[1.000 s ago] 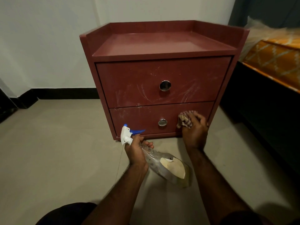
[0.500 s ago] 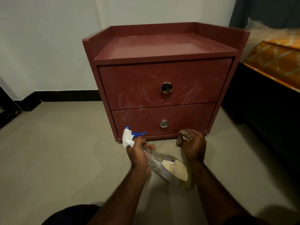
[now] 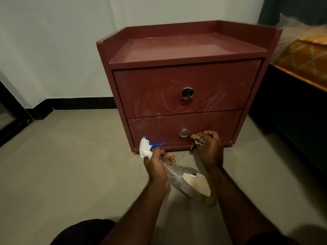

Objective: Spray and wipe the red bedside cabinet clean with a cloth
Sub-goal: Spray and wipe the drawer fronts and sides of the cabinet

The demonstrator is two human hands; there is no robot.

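The red bedside cabinet [image 3: 185, 55] stands on the floor against the wall, with two drawers and round metal knobs. White smears streak the upper drawer front [image 3: 159, 96]. My right hand [image 3: 210, 149] grips a bunched checked cloth [image 3: 198, 141] against the lower drawer [image 3: 159, 129], just right of its knob [image 3: 184, 133]. My left hand [image 3: 155, 165] holds a clear spray bottle [image 3: 184, 179] by the neck, low over the floor; its white and blue nozzle [image 3: 146, 146] points up toward the cabinet's lower left.
A bed with an orange patterned cover [image 3: 304, 59] and a dark frame stands close to the cabinet's right side. White wall with black skirting [image 3: 79, 103] runs behind. Beige floor [image 3: 62, 165] stretches to the left. My dark-clothed knee [image 3: 83, 232] is at the bottom.
My right hand dropped with the cloth from the lower drawer's right part to the cabinet's base, then came back up and left beside the knob. The left hand with the bottle has hardly moved.
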